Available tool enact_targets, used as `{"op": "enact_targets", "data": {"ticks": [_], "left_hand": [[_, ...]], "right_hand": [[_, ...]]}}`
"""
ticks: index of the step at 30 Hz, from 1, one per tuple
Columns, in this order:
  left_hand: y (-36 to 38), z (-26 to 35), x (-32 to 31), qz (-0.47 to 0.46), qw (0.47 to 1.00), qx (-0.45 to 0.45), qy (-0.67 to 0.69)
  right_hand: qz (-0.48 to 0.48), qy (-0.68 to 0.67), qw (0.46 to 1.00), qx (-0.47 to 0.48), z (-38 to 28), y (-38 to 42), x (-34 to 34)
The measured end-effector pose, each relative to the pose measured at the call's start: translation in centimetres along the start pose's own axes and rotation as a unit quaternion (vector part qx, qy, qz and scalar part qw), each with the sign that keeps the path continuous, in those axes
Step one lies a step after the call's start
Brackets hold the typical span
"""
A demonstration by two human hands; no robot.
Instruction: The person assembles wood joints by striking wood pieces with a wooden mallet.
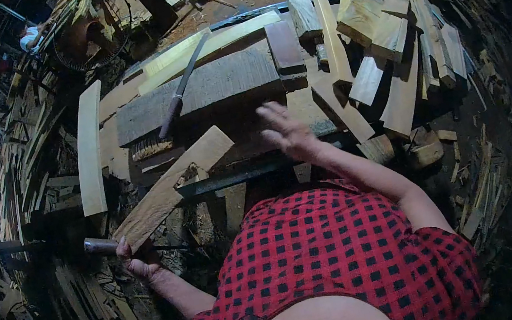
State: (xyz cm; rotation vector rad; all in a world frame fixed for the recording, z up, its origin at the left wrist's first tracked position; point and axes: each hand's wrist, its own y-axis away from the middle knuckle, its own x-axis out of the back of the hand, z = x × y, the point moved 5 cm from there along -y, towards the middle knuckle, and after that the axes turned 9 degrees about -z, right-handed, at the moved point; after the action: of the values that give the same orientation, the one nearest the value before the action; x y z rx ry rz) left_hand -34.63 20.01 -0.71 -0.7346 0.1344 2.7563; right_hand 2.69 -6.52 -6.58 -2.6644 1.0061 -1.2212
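Note:
My left hand [141,262] is closed around the lower end of a brown wooden board [164,190]. This board slants up to the right, with a rough notch in its lower edge near the upper end. Beside the same hand is a tool with a round handle [100,245], a thin dark shaft showing on the hand's other side; I cannot tell whether the fingers hold it too. My right hand [290,133], fingers apart and holding nothing, hovers near the front of a thick dark wooden block [218,86]. Across that block lies a long file-like tool with a dark handle [171,116].
A pale plank [92,151] lies at the bench's left end. Several cut blocks [374,20] are heaped on the right, beside a purplish block [284,46]. Wood strips and scraps [93,310] cover the floor. A round fan guard [91,42] stands at the back left.

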Motion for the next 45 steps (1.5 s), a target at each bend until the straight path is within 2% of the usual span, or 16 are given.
{"op": "enact_targets", "data": {"ticks": [3, 5, 6, 8, 10, 13, 15, 19, 20, 22, 23, 26, 29, 31, 36, 45], "left_hand": [[0.1, -2.4, -2.9, -0.021, 0.994, 0.065, 0.081], [0.2, -4.3, -4.6, -0.062, 0.994, 0.070, 0.059], [0.3, -5.2, -5.2, -0.080, 0.993, 0.072, 0.047], [0.5, -6.9, -6.3, -0.112, 0.991, 0.074, 0.020], [0.1, -9.5, -6.6, -0.085, 0.989, 0.121, 0.018], [1.2, -11.0, -9.5, -0.226, 0.969, 0.078, 0.056], [2.0, -11.3, -12.3, -0.329, 0.942, 0.069, 0.009], [1.5, -14.1, -13.6, -0.411, 0.909, 0.065, 0.010], [1.5, -14.3, -13.7, -0.414, 0.908, 0.066, 0.011], [1.1, -16.8, -12.0, -0.200, 0.931, 0.304, 0.030], [1.2, -17.1, -12.0, -0.205, 0.930, 0.305, 0.029], [1.7, -16.6, -13.2, -0.337, 0.918, 0.203, 0.041], [1.1, -16.1, -13.3, -0.282, 0.941, 0.179, -0.061], [0.7, -15.0, -13.5, -0.202, 0.941, 0.267, -0.041], [0.1, -11.0, -12.4, -0.132, 0.971, 0.200, -0.013], [1.1, -5.7, -22.2, -0.349, 0.922, -0.016, 0.167]], "right_hand": [[-0.008, 0.274, 0.959, -0.074, 1.8, 1.5, 0.6], [-0.210, 0.003, 0.971, 0.114, 0.1, 2.6, -1.6], [-0.212, 0.005, 0.971, 0.115, -1.3, 3.0, -1.2], [-0.133, -0.237, 0.962, 0.038, -3.4, 3.3, 0.6], [-0.067, -0.234, 0.965, -0.095, -1.0, 3.0, 2.9], [-0.041, -0.142, 0.977, -0.155, 0.9, 2.8, 5.9], [-0.003, 0.047, 0.999, -0.021, -1.1, 2.8, 7.9], [-0.105, 0.114, 0.988, 0.009, -1.7, 2.4, 6.7], [-0.103, 0.115, 0.988, 0.007, -1.4, 2.5, 6.6], [-0.154, 0.148, 0.977, 0.002, -0.9, 2.7, 6.0], [-0.144, 0.128, 0.981, 0.011, -0.6, 2.8, 5.9], [-0.185, 0.044, 0.982, -0.023, 1.1, 3.0, 5.3], [-0.149, 0.057, 0.987, -0.012, 1.2, 3.1, 5.6], [-0.127, 0.091, 0.987, -0.040, 2.4, 3.1, 5.3], [-0.109, 0.209, 0.968, -0.082, 4.4, 2.8, 4.8], [-0.165, 0.146, 0.973, -0.063, 5.3, 2.0, 4.8]]}}
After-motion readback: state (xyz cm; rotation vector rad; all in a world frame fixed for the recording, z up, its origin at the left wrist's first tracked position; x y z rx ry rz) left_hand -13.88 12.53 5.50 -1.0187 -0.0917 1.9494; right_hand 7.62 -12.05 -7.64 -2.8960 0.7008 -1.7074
